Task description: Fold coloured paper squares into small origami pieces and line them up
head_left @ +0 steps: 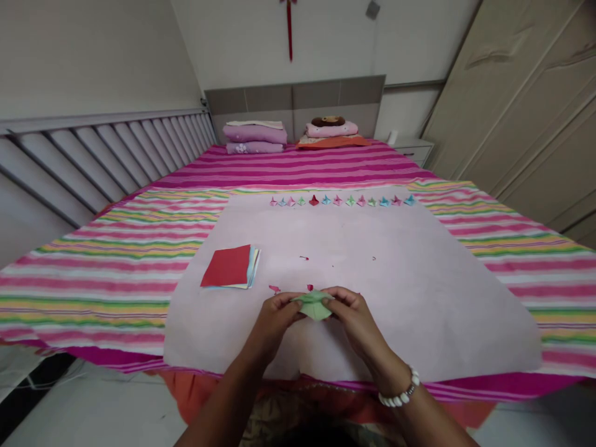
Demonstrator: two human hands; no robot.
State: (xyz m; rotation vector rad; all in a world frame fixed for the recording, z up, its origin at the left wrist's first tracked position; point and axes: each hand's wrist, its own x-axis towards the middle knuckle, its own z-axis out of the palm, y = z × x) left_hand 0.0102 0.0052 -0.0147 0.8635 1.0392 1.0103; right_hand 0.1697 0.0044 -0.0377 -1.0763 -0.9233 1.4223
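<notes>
A partly folded piece of light green paper is held up between my two hands, over the near part of a large pale sheet. My left hand pinches its left edge, thumb on top. On the opposite edge, my right hand grips the paper the same way; a white bead bracelet circles that wrist. Just beyond my fingers lie small pink and red scraps. To the left is a stack of square coloured paper with a red sheet on top.
Along the sheet's far edge runs a row of several small folded paper figures in red, pink, blue and green. A pin-like item lies mid-sheet. Striped bedding surrounds the sheet; folded bedding sits by the headboard.
</notes>
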